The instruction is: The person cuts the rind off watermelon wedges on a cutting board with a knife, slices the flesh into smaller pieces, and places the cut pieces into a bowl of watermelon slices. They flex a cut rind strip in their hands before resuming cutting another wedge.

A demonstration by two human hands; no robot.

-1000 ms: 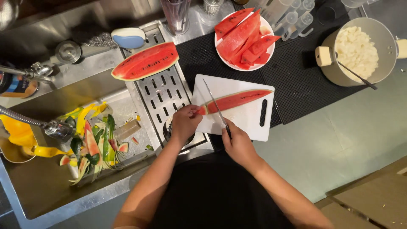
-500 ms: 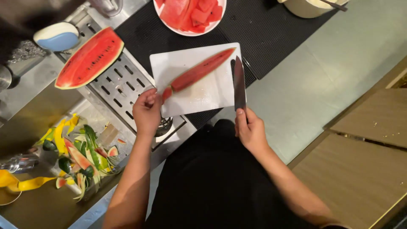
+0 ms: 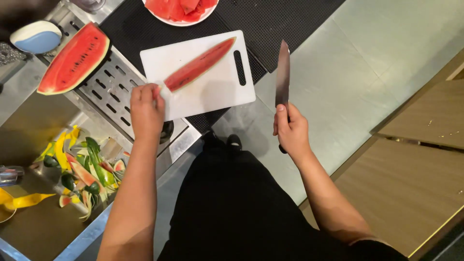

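Observation:
A long thin watermelon slice [image 3: 199, 64] lies diagonally on a white cutting board [image 3: 220, 89]. My left hand [image 3: 147, 110] pinches the slice's near, rind end at the board's left edge. My right hand [image 3: 291, 129] grips the handle of a large kitchen knife [image 3: 282, 73], blade pointing away, held to the right of the board and off the slice, over the floor.
A big watermelon wedge [image 3: 73, 60] rests on the perforated metal drainer [image 3: 110, 89]. A white plate [image 3: 187, 21] of cut watermelon pieces stands behind the board on a black mat [image 3: 270, 21]. The sink [image 3: 48, 222] at left holds rinds and peels [image 3: 82, 171]. A blue-and-white bowl [image 3: 36, 37] sits far left.
My right hand has pulled the knife away from the slice and out to the right of the board. My left hand stays on the slice's end. The view shifted toward me.

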